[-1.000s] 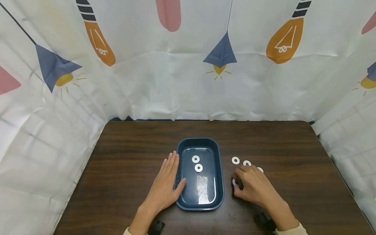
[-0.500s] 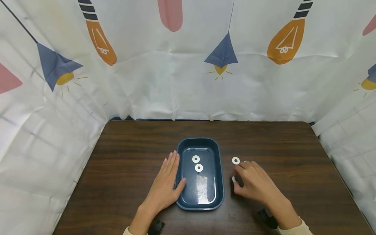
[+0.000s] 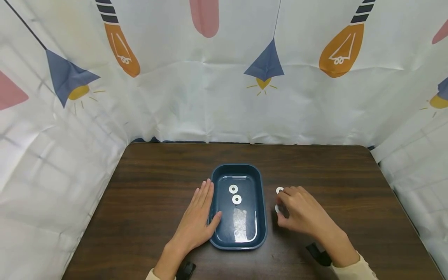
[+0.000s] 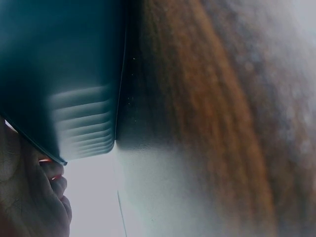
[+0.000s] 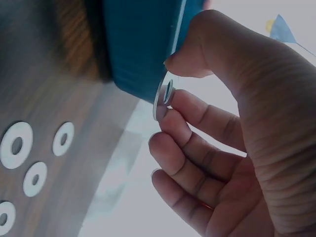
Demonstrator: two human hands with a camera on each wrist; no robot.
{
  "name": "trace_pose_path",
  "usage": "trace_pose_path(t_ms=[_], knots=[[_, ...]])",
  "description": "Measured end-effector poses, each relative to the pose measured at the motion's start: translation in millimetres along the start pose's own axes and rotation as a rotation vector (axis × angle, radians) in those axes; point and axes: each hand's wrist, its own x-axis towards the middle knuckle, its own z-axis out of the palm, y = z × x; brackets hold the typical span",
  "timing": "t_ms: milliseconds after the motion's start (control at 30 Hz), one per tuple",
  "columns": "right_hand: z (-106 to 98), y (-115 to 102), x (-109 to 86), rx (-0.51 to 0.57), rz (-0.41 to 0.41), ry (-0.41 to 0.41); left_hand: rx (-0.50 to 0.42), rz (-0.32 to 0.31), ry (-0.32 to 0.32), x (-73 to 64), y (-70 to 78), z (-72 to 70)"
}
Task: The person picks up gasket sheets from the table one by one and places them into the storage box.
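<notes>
While my left hand (image 3: 196,219) lay along the left rim of the blue tray (image 3: 263,217), its fingers straight and clasping nothing, the tray's long axis ran away from me, between my two hands. Towards its far half, two flat white rings (image 3: 230,189) lay in it, one nearer me than the other, just apart. Past the right rim, with a strip of brown table (image 3: 329,167) between, was the held ring (image 5: 162,104), pinched between the thumb and fingertips of my right hand (image 3: 303,213), the nearer hand by far. Being round, it had no long axis; the right wrist view showed it nearly edge-on, and I could not tell its tilt to the wood. What counted, I judged, was the sideways relation: the tray lay to the left of my pinch, its long right rim facing me there. Loose white rings (image 5: 7,148) lay flat on the table, four in the right wrist view, mostly hidden by my hand from above. I could read no brand, label or writing anywhere; the curtain (image 3: 224,97) bore only pictured lamps, bulbs and pink shapes.
</notes>
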Motion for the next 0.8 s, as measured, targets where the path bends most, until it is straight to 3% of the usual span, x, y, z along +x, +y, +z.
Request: trace_pose_path(t_ms=[367, 800], knots=[[-10, -9, 26.0, 0.052, 0.01, 0.037, -0.011, -0.005, -0.003, -1.7, 1.0, 0.4], [-17, -22, 58.4, 0.107, 0.007, -0.059, 0.001, 0.004, 0.007, -1.7, -0.4, 0.2]])
